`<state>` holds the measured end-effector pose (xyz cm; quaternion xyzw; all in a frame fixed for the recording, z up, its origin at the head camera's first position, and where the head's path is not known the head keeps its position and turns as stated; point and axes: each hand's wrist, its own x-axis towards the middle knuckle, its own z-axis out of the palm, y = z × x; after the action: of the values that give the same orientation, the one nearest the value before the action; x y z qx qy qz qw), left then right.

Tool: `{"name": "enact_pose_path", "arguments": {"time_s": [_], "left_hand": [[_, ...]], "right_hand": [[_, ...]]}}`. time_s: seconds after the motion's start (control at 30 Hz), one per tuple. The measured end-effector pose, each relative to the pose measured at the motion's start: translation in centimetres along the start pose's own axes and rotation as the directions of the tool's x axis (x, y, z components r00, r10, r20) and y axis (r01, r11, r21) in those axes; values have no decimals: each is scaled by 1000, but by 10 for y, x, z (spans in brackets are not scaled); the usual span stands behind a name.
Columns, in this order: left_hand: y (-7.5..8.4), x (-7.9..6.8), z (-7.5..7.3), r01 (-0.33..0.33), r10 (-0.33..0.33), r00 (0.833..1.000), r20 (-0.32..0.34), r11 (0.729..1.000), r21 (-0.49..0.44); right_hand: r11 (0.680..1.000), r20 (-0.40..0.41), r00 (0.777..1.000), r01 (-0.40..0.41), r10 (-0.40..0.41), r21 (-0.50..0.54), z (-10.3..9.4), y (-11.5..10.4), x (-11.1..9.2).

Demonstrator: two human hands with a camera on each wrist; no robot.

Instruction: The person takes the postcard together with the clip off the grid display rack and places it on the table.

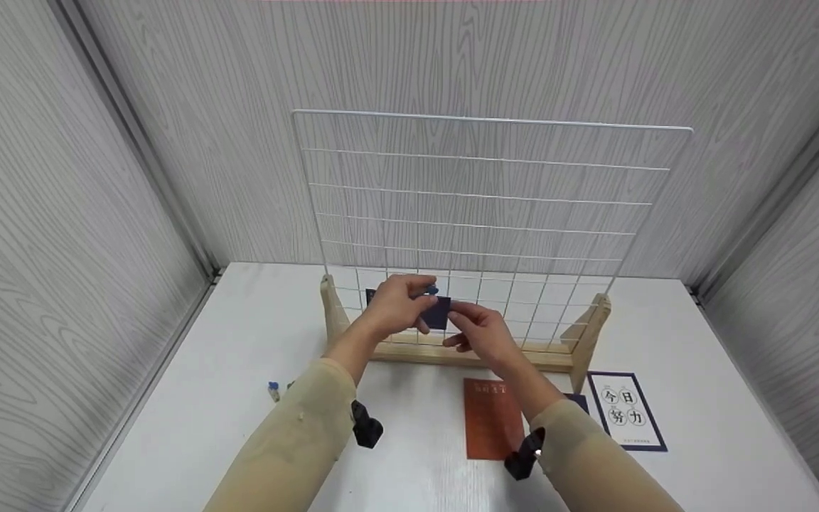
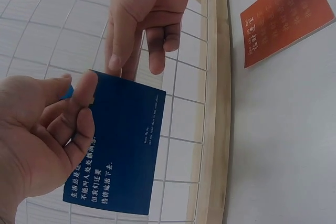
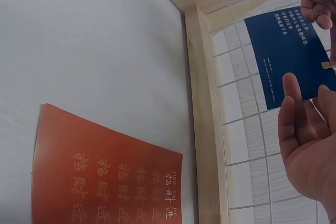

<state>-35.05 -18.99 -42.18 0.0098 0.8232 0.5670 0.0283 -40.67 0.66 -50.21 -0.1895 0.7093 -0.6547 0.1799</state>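
A dark blue card (image 1: 440, 314) with white lettering stands against the lower part of a white wire grid (image 1: 480, 192). My left hand (image 1: 394, 307) pinches a small wooden clip with a blue ornament (image 1: 431, 290) at the card's top edge; in the right wrist view the clip's wooden end (image 3: 327, 65) laps over that edge. With thumb and fingers, my right hand (image 1: 484, 336) grips the card's upper right corner. In the left wrist view the card (image 2: 126, 145) is partly covered by the left fingers.
The grid stands in a wooden base (image 1: 452, 355). On the white table lie an orange card (image 1: 491, 427), a white card with a blue border (image 1: 626, 412) and another blue card (image 1: 579, 400), half behind the right forearm. A blue-topped clip (image 1: 274, 390) lies left.
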Motion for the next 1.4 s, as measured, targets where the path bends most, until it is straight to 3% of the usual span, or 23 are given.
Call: {"name": "enact_pose_path", "arguments": {"time_s": [0.2, 0.37, 0.6, 0.87, 1.07, 1.4], "left_hand": [[-3, 2, 0, -9, 6, 998, -65, 999, -37], [-5, 4, 1, -18, 17, 994, -107, 1000, -9], [-6, 6, 0, 9, -11, 994, -108, 1000, -13], [-6, 9, 2, 14, -12, 993, -119, 1000, 18], [-8, 10, 5, 11, -4, 990, -142, 999, 49], [-9, 9, 5, -1, 10, 990, -139, 998, 64]], "right_hand": [[1000, -63, 998, -9, 9, 8, 5, 1, 3], [999, -110, 994, -21, 24, 26, 8, 2, 6], [998, -185, 981, -56, 59, 23, 13, 3, 10], [999, -270, 962, -38, 35, -6, 17, 5, 13], [998, -298, 955, -10, -6, -55, 18, 6, 13], [1000, -291, 957, -22, 16, -15, 19, 8, 14]]}}
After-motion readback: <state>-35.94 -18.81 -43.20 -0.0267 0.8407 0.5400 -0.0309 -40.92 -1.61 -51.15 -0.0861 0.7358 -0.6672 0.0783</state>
